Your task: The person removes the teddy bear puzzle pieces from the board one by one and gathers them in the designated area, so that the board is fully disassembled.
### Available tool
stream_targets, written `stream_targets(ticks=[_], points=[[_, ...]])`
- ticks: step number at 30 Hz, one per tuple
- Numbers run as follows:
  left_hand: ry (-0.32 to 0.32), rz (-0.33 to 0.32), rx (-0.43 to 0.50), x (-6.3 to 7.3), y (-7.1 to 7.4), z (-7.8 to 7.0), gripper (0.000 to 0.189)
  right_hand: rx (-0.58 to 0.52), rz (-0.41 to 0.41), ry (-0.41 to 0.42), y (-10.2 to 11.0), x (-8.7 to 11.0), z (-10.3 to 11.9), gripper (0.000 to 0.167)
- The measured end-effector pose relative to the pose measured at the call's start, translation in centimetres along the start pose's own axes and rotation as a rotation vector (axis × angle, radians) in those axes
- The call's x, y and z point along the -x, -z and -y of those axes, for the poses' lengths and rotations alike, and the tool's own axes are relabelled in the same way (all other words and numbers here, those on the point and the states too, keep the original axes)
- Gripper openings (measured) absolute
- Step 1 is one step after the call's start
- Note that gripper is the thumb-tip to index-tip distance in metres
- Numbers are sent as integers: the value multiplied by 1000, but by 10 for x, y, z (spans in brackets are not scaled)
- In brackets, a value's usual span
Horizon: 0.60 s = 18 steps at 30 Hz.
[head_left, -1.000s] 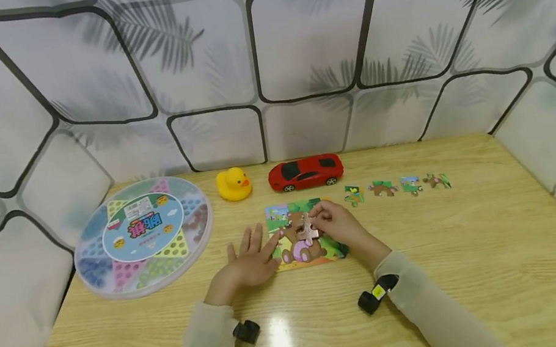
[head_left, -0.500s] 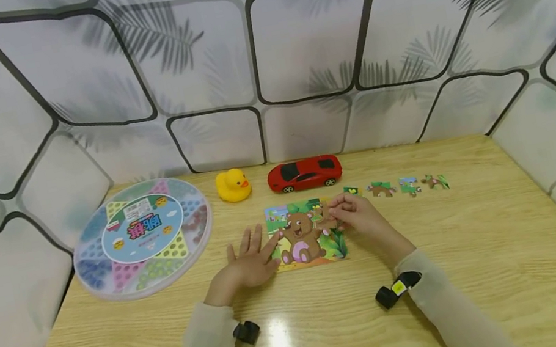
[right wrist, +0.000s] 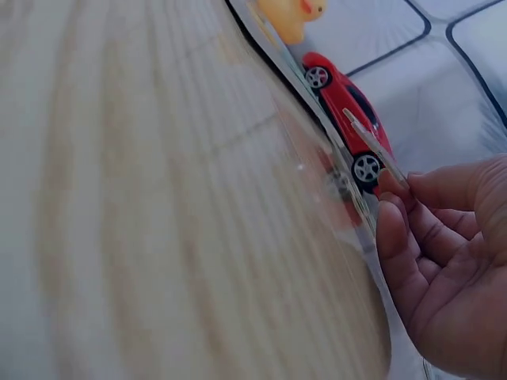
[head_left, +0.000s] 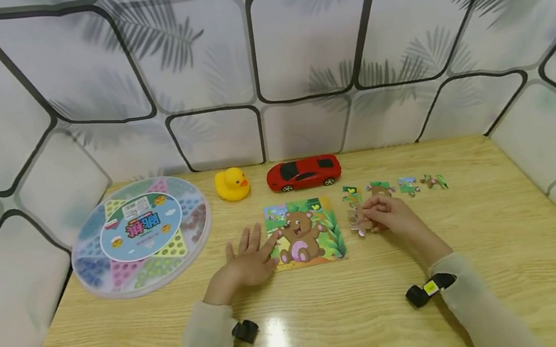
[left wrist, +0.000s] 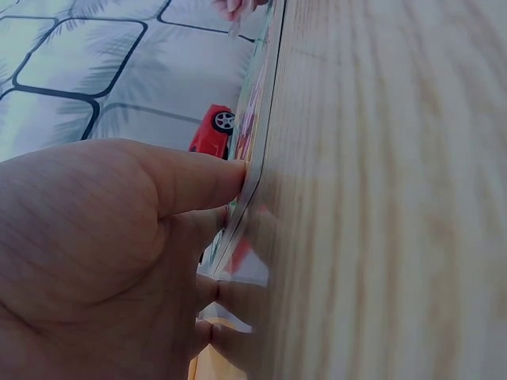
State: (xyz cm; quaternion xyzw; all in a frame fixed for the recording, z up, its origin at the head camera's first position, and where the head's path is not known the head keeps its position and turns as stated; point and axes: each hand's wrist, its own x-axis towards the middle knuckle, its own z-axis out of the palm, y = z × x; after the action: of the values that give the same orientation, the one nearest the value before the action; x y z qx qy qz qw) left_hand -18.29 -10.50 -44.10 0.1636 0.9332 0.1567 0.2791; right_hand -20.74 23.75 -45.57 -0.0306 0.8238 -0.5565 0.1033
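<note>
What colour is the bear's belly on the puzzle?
The bear's belly is pink, clearest in head view.

Left hand (head_left: 245, 267) palm-down, fingers (head_left: 254, 238) spread; right hand (head_left: 392, 216) pinching, fingers curled.

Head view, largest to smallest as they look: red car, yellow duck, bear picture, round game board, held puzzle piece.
Round game board
Bear picture
Red car
Yellow duck
Held puzzle piece, judging by what shows; the right hand covers part
</note>
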Motion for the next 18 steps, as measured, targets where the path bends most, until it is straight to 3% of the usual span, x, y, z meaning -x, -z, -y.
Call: stream_targets(ticks=[3, 10, 18], points=[[3, 2, 1, 0, 1, -1, 59, 29, -8, 3, 7, 2, -4, 28], [3, -12, 5, -2, -2, 3, 59, -16, 16, -19, 14, 5, -5, 29], [-4, -12, 7, -3, -2, 3, 60, 142, 14, -15, 10, 4, -1, 26]])
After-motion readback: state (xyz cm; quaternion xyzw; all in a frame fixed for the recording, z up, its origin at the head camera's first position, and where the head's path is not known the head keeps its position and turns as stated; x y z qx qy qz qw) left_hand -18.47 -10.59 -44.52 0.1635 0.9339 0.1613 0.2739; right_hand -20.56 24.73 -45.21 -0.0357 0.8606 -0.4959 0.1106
